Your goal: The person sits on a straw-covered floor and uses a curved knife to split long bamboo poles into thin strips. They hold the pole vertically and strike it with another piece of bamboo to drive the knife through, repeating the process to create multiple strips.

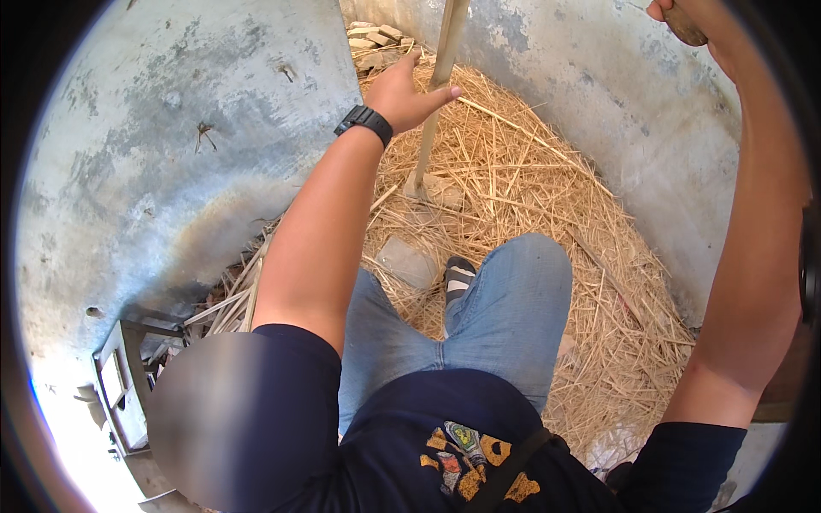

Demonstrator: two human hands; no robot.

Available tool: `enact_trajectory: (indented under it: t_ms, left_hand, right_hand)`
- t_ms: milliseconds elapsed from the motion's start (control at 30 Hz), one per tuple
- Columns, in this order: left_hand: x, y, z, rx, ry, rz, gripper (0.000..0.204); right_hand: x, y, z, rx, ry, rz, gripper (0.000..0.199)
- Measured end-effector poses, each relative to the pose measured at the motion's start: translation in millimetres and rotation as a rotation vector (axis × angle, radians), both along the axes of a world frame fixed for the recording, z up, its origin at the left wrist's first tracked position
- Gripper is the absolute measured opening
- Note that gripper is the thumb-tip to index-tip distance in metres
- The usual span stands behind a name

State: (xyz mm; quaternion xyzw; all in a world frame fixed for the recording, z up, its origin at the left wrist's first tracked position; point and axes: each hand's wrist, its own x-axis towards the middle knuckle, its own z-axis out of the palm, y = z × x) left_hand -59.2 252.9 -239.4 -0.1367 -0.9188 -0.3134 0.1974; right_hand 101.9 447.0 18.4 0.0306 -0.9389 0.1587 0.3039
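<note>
A long pale split-bamboo or wooden strip [446,51] stands upright in front of me, its lower end by a stone on the straw. My left hand [406,96] is beside it, with fingers stretched out and the thumb crossing in front of the strip. It does not look closed around it. A black watch [365,122] is on that wrist. Raised high at the upper right, my right hand [710,19] is closed on a brown wooden handle [687,28]. The rest of that object lies beyond the picture's edge.
Straw and thin shavings [505,162] cover the ground. A flat grey stone [407,262] lies near my feet, and cut wood pieces [376,38] are piled at the back. Weathered walls stand left [171,128] and right [599,94]. A wooden frame [128,385] is at lower left.
</note>
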Motion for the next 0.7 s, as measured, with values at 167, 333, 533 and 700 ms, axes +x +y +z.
enact_trajectory:
  t_ms: [167,333,533,700]
  left_hand:
    - [-20.6,19.7,14.1,0.114,0.060,0.109,0.052]
    - [-17.2,19.3,27.5,0.145,0.085,0.191,0.036]
    - [-19.0,20.2,28.0,0.177,0.026,0.165,0.037]
    - [-14.3,17.7,47.9,0.070,0.191,0.229,0.038]
  right_hand:
    - [-21.0,20.6,-7.7,-0.056,0.046,0.179,0.044]
    - [-39.2,34.9,8.7,-0.065,0.112,0.350,0.042]
    - [-29.4,31.3,7.5,-0.138,0.047,0.357,0.040]
    - [-27.7,39.3,20.2,-0.034,0.342,0.371,0.046]
